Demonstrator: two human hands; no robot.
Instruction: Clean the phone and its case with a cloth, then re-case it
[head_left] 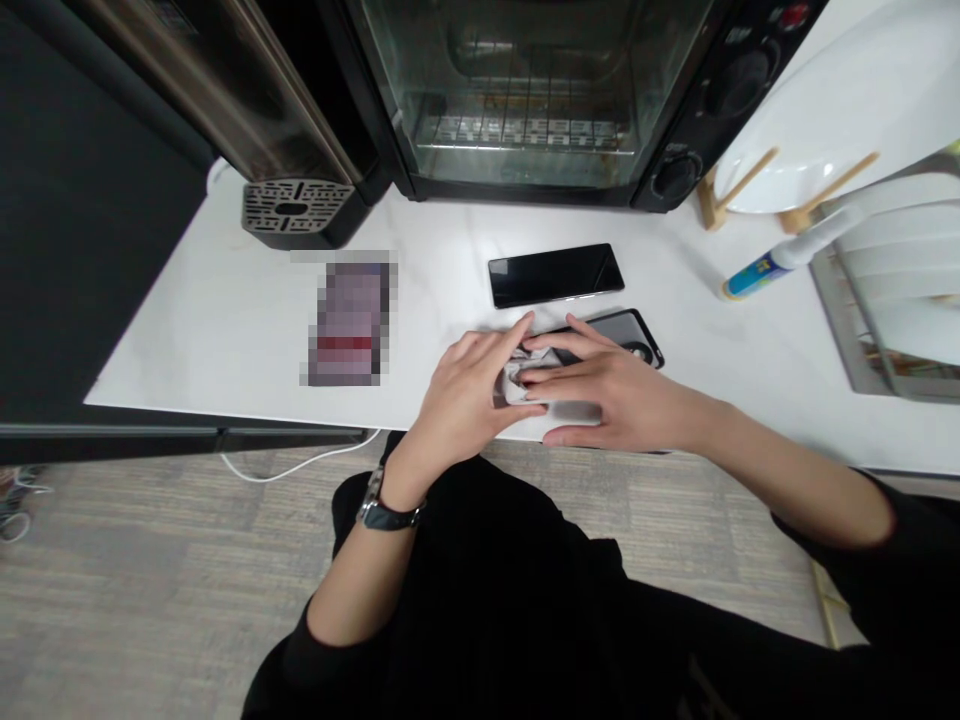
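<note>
My left hand [469,385] and my right hand [600,390] meet near the front edge of the white table [225,330]. Together they pinch a small pale object [517,380] that I cannot name, mostly hidden by the fingers. It lies at the near end of a black phone case [626,335] with a round ring at its far right end. A black phone [555,274] lies flat just beyond the hands, untouched. A watch sits on my left wrist.
A blurred-out flat item [349,322] lies to the left. A toaster oven [540,95] and a dark machine with a drip grille [296,205] stand at the back. A white plate on a wooden rack [810,150], a tube [772,265] and a dish rack [892,300] are at right.
</note>
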